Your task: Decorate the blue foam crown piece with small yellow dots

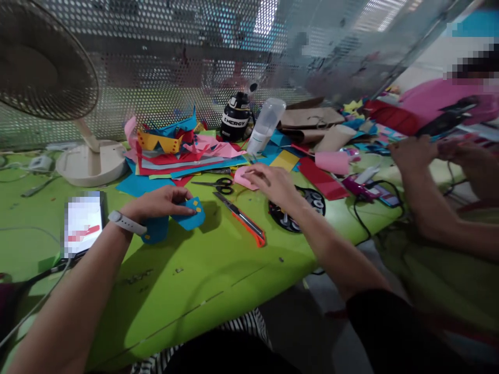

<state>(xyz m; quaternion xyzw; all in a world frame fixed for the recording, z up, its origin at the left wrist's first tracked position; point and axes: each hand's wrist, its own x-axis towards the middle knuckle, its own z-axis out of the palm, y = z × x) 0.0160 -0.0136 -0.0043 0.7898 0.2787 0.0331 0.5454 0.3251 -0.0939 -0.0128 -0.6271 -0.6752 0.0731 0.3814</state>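
My left hand, with a white band at the wrist, grips a blue mask dotted with small yellow diamonds, thumb and fingers closed on its upper edge. Part of the mask lies below the palm. My right hand is over a pink paper piece, with its fingers bent together at the tips. Whatever is between them is too small to make out. Between my hands lie an orange box cutter, its blade out, and black scissors. Under my right forearm sits a round black tray of small parts.
A yellow mask rests on stacked coloured sheets. Behind stand a black bottle and a clear bottle. A fan and a phone are at left. Another person's hands work at right.
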